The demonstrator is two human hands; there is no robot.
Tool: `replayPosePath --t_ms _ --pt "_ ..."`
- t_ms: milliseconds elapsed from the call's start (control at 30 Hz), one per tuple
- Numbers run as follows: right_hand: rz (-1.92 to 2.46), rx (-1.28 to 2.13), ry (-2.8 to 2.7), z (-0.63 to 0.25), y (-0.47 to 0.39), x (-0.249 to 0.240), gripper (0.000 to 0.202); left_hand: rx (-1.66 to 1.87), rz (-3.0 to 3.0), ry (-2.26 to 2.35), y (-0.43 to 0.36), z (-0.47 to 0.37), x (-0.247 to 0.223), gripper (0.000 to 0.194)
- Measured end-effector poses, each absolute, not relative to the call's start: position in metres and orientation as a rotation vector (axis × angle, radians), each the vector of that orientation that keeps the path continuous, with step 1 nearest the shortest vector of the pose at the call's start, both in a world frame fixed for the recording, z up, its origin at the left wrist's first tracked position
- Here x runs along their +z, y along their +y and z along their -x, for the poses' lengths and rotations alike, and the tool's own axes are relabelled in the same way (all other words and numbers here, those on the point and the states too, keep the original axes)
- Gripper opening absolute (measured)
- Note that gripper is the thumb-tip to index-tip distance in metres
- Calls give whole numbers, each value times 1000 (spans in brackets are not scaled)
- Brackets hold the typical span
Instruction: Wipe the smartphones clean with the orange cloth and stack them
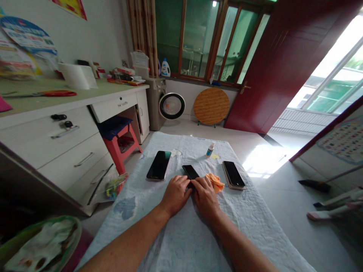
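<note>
Left hand (176, 193) and right hand (206, 196) meet at a black phone (189, 171), orange cloth (216, 183) alongside; finger grip unclear.

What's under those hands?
A phone. Its far end shows beyond the left hand and right hand. The near part is mostly covered, so I can't tell what else might be under there.

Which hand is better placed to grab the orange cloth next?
Probably the right hand: it is close beside the orange cloth, while the left hand is farther off, with the right hand in between. Both hands are at the middle phone.
</note>
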State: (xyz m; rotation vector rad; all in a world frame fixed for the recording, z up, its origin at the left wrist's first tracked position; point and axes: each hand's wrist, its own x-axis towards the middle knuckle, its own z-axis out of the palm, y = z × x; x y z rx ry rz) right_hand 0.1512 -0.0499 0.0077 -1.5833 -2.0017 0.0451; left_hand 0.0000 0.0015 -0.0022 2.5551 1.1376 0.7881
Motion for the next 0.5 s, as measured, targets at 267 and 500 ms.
replayPosePath --t_ms 267,500 --pt "1599 60 -2024 -144 -52 2 32 699 -2566 1203 2 1 -1 16" --pt "1657 31 -2067 -141 -48 1 28 656 -2633 1230 2 0 0 10"
